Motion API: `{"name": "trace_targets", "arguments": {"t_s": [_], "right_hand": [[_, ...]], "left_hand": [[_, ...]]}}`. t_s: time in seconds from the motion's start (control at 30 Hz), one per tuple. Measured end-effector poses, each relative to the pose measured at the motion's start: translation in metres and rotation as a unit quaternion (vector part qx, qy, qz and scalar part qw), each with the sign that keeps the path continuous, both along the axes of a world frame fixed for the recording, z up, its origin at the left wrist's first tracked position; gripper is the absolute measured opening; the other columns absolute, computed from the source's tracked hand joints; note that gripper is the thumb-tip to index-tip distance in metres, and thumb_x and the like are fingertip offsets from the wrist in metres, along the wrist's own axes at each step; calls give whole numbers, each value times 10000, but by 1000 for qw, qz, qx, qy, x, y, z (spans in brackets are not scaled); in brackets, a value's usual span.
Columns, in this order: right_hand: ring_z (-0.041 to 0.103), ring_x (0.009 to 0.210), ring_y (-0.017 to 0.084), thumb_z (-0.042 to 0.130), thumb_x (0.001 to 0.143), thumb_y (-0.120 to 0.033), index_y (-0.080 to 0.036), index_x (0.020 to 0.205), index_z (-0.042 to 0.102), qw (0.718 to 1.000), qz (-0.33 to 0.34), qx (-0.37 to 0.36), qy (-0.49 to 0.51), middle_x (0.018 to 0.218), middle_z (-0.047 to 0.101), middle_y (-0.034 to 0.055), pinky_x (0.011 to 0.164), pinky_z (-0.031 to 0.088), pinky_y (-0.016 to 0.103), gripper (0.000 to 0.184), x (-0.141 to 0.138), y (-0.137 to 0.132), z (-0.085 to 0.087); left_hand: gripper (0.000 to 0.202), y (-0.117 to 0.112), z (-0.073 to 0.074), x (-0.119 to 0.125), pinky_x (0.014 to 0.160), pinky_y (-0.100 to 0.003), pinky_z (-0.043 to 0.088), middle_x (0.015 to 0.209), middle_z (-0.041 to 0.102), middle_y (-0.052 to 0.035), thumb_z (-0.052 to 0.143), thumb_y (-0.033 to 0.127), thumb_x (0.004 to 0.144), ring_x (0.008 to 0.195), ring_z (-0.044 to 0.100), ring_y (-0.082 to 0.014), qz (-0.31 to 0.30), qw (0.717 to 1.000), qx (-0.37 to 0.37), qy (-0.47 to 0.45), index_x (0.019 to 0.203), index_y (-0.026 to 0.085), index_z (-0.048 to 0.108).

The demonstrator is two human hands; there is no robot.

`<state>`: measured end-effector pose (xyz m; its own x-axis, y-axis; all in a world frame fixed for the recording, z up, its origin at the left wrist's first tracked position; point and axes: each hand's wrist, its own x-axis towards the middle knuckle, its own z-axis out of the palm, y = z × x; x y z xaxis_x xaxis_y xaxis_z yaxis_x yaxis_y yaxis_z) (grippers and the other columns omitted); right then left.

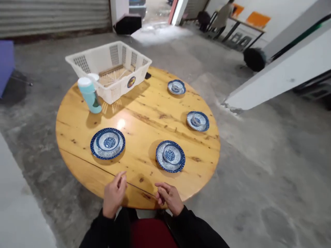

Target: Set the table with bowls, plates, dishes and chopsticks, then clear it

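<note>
My left hand (114,193) rests at the near edge of the round wooden table (144,117), fingers curled loosely with nothing visible in them. My right hand (169,197) lies beside it at the same edge, fingers curled inward, also holding nothing I can see. Just beyond my right hand sits a blue-and-white plate with a small bowl on it (170,156). A similar plate with a bowl (107,143) lies ahead of my left hand. Two smaller blue-and-white place settings (198,121) (176,86) sit along the right side.
A white plastic basket (108,65) stands at the table's far side, with a teal bottle (89,94) next to it. Concrete floor surrounds the table. A white beam (279,72) runs at the right. A person stands at a far desk (222,15).
</note>
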<state>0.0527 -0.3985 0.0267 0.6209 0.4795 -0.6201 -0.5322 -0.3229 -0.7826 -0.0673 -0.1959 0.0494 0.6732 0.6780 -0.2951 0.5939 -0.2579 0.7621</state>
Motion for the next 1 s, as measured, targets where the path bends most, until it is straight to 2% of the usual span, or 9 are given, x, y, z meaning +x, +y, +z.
{"name": "trace_targets", "arguments": {"t_s": [0.1,0.17,0.3,0.4,0.47,0.53,0.63,0.8,1.0], "right_hand": [[507,362,102,692,605,-566,-135,899,630,1000,-22,7,-3,516,610,-13,369,345,190,525,16,-53,-2],[506,364,110,696,584,-579,-133,886,653,999,-34,7,-9,515,612,0,367,344,198,540,25,-101,-7],[542,404,148,714,539,-619,-138,881,703,997,-71,-20,-20,544,631,28,389,409,248,590,42,-223,-24],[569,429,171,743,473,-617,-160,843,716,988,-136,-66,-13,563,640,33,395,438,269,589,52,-319,-41],[586,445,180,752,446,-607,-165,820,708,978,-188,-87,-1,576,647,37,403,454,275,582,56,-373,-48],[596,455,183,754,431,-603,-160,810,697,969,-231,-92,8,582,648,36,412,461,277,585,60,-413,-50],[588,448,171,752,424,-600,-151,812,684,959,-272,-78,18,567,638,23,416,446,262,597,73,-444,-48],[561,449,134,760,459,-561,-131,922,663,951,-308,-18,37,585,659,16,442,422,232,639,121,-446,-46],[563,472,128,762,539,-578,-129,1011,656,953,-303,27,-8,614,664,7,465,427,235,661,215,-462,-52]], "left_hand": [[419,-72,5,18,685,-262,501,698,706,-1,374,444,925,675,672,-183,-48,999,-17,4,1149,237,661],[412,-124,7,36,693,-255,502,722,720,-5,368,426,926,691,679,-180,-74,997,-19,9,1142,244,669],[423,-233,8,77,672,-242,490,728,723,-16,359,388,928,684,670,-167,-121,992,-35,6,1126,205,685],[399,-309,7,106,664,-230,477,714,720,-9,377,346,917,673,663,-155,-179,983,-49,9,1103,208,703],[372,-353,9,122,695,-226,475,737,728,-2,409,324,901,709,673,-156,-236,971,-39,26,1098,232,711],[358,-388,13,137,737,-229,473,775,740,0,430,317,893,760,684,-162,-294,955,-20,42,1103,252,713],[356,-422,19,159,757,-229,466,822,750,-2,429,326,899,795,687,-165,-355,934,6,46,1108,258,710],[351,-447,20,207,720,-223,454,786,743,4,421,326,907,749,674,-154,-372,925,37,65,1092,243,707],[332,-481,-4,299,708,-211,448,756,740,20,415,315,910,749,676,-145,-399,913,27,77,1052,256,710]]}}
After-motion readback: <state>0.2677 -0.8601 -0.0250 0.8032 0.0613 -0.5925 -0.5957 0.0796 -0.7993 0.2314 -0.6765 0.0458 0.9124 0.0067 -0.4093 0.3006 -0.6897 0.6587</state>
